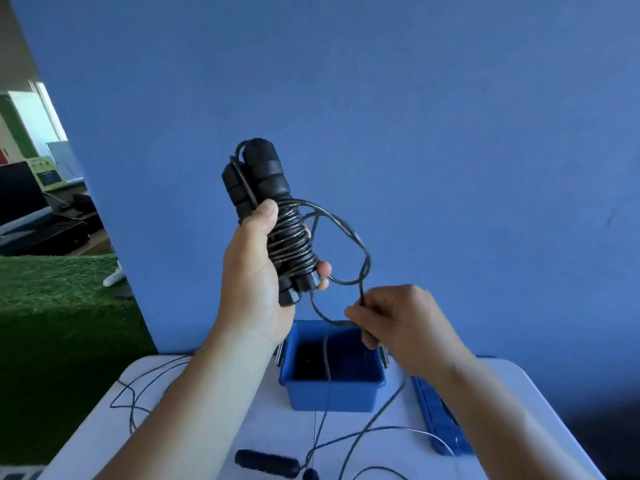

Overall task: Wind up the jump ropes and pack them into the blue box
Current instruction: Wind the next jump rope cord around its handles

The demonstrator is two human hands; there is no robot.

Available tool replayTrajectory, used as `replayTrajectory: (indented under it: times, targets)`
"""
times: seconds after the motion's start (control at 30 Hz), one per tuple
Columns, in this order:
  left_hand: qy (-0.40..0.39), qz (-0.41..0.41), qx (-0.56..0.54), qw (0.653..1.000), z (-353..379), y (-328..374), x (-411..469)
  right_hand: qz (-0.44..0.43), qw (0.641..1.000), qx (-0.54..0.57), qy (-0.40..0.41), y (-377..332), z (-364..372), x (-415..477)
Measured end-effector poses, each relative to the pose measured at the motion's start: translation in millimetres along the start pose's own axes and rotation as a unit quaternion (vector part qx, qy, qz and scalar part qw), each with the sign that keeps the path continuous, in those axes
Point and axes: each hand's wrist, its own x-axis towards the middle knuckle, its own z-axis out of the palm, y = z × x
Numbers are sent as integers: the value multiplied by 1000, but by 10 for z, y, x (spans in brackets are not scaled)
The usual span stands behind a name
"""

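Black foam handles (258, 188), wound with springy cord, sit clamped in the left hand (254, 282) above the blue box (332, 389); the thin cord likely uncoils if released, so grip over the wraps. The right hand (398, 320) pinches the loose tail (349, 237) just above the box, fingers closed; a second jump rope (266, 463) lies in front of the box.

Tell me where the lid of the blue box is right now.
In the head view, the blue lid lies flat on the white table, just right of the open blue box and below the right hand.
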Motion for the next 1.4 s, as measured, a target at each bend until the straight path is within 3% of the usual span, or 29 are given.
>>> replayTrajectory:
  times: [0.13,0.27,0.43,0.53,0.63,0.77,0.93,1.0,1.1,1.2,1.3,1.4]
  targets:
    - [26,-1,-2,1000,-68,40,31,43,998,42,-36,404,108,-124]
    - [55,-9,-15,998,-103,3,36,36,987,-141,-64,1059,333,-190]
    - [43,-2,-31,999,-66,-28,19,233,924,-274,-132,1707,489,-265]
    - [25,1,-21,999,-45,-30,25,257,908,-296,-151,1794,495,-287]
    - [15,-8,-12,1000,-38,-48,21,216,927,-277,-129,1606,394,-219]
    - [24,-18,-5,1000,-28,-87,29,89,985,-148,-6,1094,157,-132]
    - [8,-18,2,1000,-1,-126,21,-37,996,-69,31,356,119,6]
    - [-2,-17,-5,1000,31,-133,4,-38,998,-10,41,164,170,78]
    - [-14,-12,-5,1000,49,-141,-9,40,993,109,26,12,180,204]
    - [-9,-8,-6,1000,31,-133,-14,71,979,180,69,-13,134,273]
    - [13,-1,-10,1000,-6,-61,21,29,983,134,121,171,149,216]
    - [28,13,-14,999,-46,23,84,33,990,80,108,570,209,78]
